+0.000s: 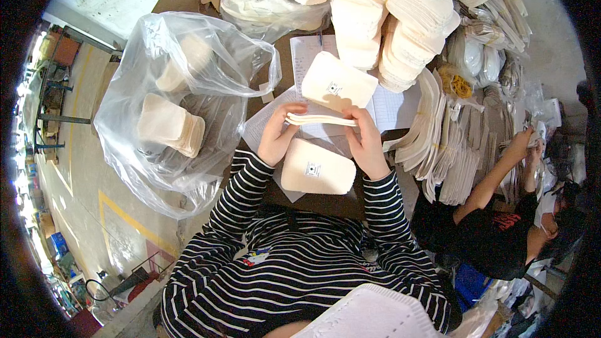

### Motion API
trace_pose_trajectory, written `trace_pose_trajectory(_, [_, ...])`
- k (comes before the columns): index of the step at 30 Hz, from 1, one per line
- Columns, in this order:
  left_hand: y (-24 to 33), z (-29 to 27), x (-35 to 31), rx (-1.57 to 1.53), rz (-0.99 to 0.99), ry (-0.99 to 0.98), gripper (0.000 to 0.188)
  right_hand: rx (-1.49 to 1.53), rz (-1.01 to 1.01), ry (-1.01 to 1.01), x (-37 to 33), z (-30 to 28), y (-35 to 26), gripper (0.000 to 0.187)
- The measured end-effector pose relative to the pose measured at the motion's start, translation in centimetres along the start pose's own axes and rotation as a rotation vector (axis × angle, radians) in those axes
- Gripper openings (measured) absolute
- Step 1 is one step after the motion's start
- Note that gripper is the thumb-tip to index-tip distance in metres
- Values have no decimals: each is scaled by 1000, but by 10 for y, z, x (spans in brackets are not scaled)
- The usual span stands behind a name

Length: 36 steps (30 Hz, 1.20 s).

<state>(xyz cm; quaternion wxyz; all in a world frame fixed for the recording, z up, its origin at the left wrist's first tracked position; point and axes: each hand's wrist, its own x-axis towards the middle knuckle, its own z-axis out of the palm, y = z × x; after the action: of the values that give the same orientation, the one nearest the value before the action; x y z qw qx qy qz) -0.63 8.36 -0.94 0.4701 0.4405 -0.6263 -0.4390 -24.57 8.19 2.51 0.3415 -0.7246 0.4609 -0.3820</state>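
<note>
My left hand (278, 134) and my right hand (366, 141) pinch the two ends of a thin stack of cream fabric-like pads (321, 120), seen edge-on. The fingers of both hands are closed on it, thumbs on the near side. Just beyond lies a cream rounded pad (332, 75) with a small dark printed mark, partly in shadow. Nearer to me, below the hands, rests another cream pad (319, 175) with a similar printed label. Whether each of these is one pad or a pile, I cannot tell.
A clear plastic bag (231, 109) on the left holds cream pad stacks. Written sheets (397, 106) lie beneath the work. Banded pad bundles (400, 44) pile up at the back; long strip bundles (451, 156) and yellow rubber bands (461, 86) sit right. A co-worker's arm (491, 178) reaches in beyond.
</note>
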Motion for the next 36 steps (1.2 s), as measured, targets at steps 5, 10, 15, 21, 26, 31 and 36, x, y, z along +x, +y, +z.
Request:
trace_pose_trajectory(5, [27, -2, 2, 77, 28, -127, 44, -115, -98, -5, 5, -3, -23, 36])
trace_pose_trajectory(10, [48, -10, 14, 290, 52, 191, 22, -119, -52, 100, 10, -24, -40, 29])
trace_pose_trajectory(15, [123, -27, -16, -132, -276, 20, 40, 280, 223, 299, -39, -34, -90, 32])
trace_pose_trajectory(21, [93, -22, -51, 22, -599, -80, 62, 117, 368, 139, -75, -11, -59, 30])
trace_pose_trajectory(26, [81, -9, -55, 629, -181, 23, 82, -54, 275, 88, -77, -3, -57, 58])
trace_pose_trajectory(31, [79, -8, -47, 309, -169, -157, 89, -169, 188, -192, -66, -1, -75, 97])
trace_pose_trajectory(36, [91, -2, -45, 326, -144, -134, 73, -181, 173, -168, -73, 12, -65, 98])
